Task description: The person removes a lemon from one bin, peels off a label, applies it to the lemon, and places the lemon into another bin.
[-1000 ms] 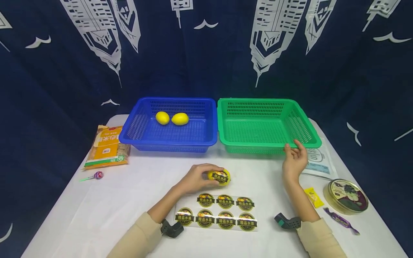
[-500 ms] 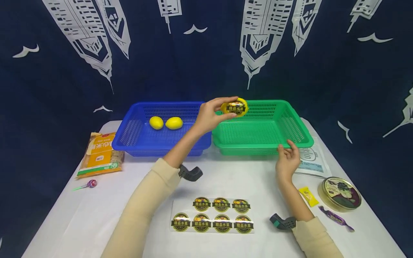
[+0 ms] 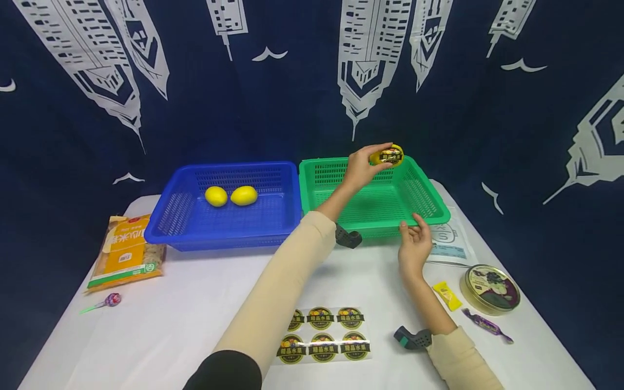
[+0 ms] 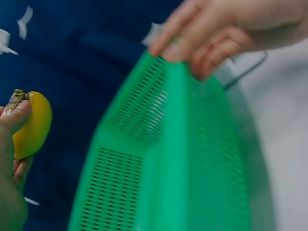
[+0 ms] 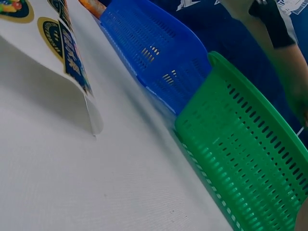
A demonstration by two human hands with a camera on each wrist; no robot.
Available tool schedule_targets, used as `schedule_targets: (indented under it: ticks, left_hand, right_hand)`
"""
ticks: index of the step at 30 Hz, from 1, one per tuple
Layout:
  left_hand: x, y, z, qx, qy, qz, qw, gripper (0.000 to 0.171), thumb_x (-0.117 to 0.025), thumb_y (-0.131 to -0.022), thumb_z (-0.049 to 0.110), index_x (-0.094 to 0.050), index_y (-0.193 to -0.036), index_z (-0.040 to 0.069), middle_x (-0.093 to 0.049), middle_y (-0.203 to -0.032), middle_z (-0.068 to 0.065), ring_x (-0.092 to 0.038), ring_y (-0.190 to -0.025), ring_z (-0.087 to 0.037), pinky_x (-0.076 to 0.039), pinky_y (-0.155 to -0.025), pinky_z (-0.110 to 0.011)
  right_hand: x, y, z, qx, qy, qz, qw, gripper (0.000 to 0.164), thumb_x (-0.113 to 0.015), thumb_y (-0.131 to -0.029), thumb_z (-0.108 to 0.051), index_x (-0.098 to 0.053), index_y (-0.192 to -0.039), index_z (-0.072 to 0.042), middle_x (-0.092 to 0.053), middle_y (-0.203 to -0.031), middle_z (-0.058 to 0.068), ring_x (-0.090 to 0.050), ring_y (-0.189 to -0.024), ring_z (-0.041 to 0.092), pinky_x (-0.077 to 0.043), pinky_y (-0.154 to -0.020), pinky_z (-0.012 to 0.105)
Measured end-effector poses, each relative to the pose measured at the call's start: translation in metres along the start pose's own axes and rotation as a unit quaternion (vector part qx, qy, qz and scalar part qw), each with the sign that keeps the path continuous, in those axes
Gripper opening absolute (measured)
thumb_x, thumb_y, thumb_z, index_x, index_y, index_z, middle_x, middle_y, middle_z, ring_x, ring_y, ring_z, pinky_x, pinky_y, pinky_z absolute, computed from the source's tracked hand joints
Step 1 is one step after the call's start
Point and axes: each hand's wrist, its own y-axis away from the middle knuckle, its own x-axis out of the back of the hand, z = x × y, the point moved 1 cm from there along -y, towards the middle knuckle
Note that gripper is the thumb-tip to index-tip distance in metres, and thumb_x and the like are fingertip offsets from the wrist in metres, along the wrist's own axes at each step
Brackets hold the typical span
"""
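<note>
My left hand [image 3: 362, 168] pinches a yellow lemon [image 3: 375, 158] between thumb and fingers, up over the back right part of the green basket [image 3: 372, 230]. A round black-and-gold sticker [image 3: 391, 156] is on the lemon's side. In the left wrist view the lemon [image 4: 39, 126] shows apart from the basket wall. My right hand [image 3: 414, 249] grips the front rim of the green basket near its right corner, fingers over the edge. Two more lemons [image 3: 244, 195] lie in the blue basket [image 3: 229, 242] at left. The sticker sheet [image 3: 336, 319] lies on the table, partly hidden by my left sleeve.
On the left are an orange food bag [image 3: 128, 252] and a lollipop [image 3: 113, 299]. To the right lie a white packet [image 3: 450, 246], a yellow-wrapped candy [image 3: 447, 295], a round tin [image 3: 489, 290] and a purple-wrapped candy [image 3: 487, 325]. A dark curtain [image 3: 292, 108] hangs behind.
My left hand has lifted the lemon from beside the sticker sheet and carried it up and right over the green basket. My right hand keeps its grip on the rim. The head view has shifted.
</note>
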Motion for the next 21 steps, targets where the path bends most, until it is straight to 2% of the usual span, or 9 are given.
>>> schedule_targets:
  ticks: [3, 5, 9, 12, 15, 21]
  left_hand:
    - [-0.018, 0.0, -0.014, 0.039, -0.042, -0.015, 0.9983, 0.049, -0.07, -0.081, 0.031, -0.056, -0.128, 0.027, -0.056, -0.127, 0.003, -0.052, -0.111, -0.012, -0.044, -0.085, -0.018]
    - [-0.028, 0.001, -0.022, 0.076, -0.059, -0.03, 0.9949, 0.049, -0.07, -0.081, 0.032, -0.056, -0.128, 0.029, -0.057, -0.125, 0.003, -0.054, -0.109, -0.014, -0.046, -0.083, -0.02]
    - [-0.043, 0.009, -0.037, 0.142, -0.082, -0.061, 0.9846, 0.048, -0.071, -0.08, 0.031, -0.057, -0.126, 0.03, -0.059, -0.123, 0.002, -0.055, -0.107, -0.016, -0.045, -0.089, -0.026]
    - [-0.05, 0.016, -0.045, 0.176, -0.097, -0.091, 0.9755, 0.047, -0.071, -0.079, 0.031, -0.059, -0.125, 0.03, -0.058, -0.124, 0.003, -0.053, -0.11, -0.017, -0.044, -0.092, -0.027]
    - [-0.056, 0.022, -0.05, 0.187, -0.104, -0.124, 0.969, 0.046, -0.073, -0.078, 0.031, -0.06, -0.123, 0.03, -0.058, -0.124, 0.004, -0.052, -0.111, -0.017, -0.045, -0.092, -0.028]
    - [-0.066, 0.022, -0.051, 0.172, -0.112, -0.199, 0.9583, 0.045, -0.073, -0.079, 0.029, -0.062, -0.122, 0.027, -0.055, -0.129, 0.002, -0.045, -0.121, -0.021, -0.037, -0.102, -0.033]
  right_hand:
    - [0.0, -0.002, 0.011, 0.006, 0.004, 0.003, 1.0, 0.039, -0.058, -0.09, -0.002, -0.048, -0.126, 0.006, -0.049, -0.087, 0.006, -0.05, -0.077, 0.009, -0.045, -0.064, 0.011]
    - [-0.001, -0.004, 0.018, 0.008, 0.009, 0.01, 1.0, 0.039, -0.059, -0.09, -0.005, -0.049, -0.126, 0.004, -0.049, -0.087, 0.005, -0.05, -0.078, 0.009, -0.045, -0.065, 0.011]
    - [-0.001, -0.004, 0.024, 0.017, 0.014, 0.019, 1.0, 0.037, -0.06, -0.09, -0.008, -0.051, -0.125, 0.0, -0.05, -0.087, 0.004, -0.05, -0.079, 0.009, -0.045, -0.066, 0.013]
    - [0.0, -0.003, 0.027, 0.018, 0.01, 0.02, 1.0, 0.037, -0.06, -0.089, -0.008, -0.052, -0.125, -0.001, -0.049, -0.087, 0.004, -0.05, -0.079, 0.01, -0.045, -0.067, 0.013]
    - [0.0, -0.002, 0.024, 0.017, -0.004, 0.015, 1.0, 0.038, -0.06, -0.089, -0.007, -0.05, -0.125, 0.001, -0.049, -0.088, 0.005, -0.049, -0.079, 0.011, -0.045, -0.067, 0.014]
    - [-0.001, 0.002, 0.004, 0.024, -0.001, 0.004, 1.0, 0.039, -0.056, -0.09, -0.001, -0.046, -0.126, 0.009, -0.048, -0.089, 0.009, -0.049, -0.08, 0.014, -0.045, -0.067, 0.014]
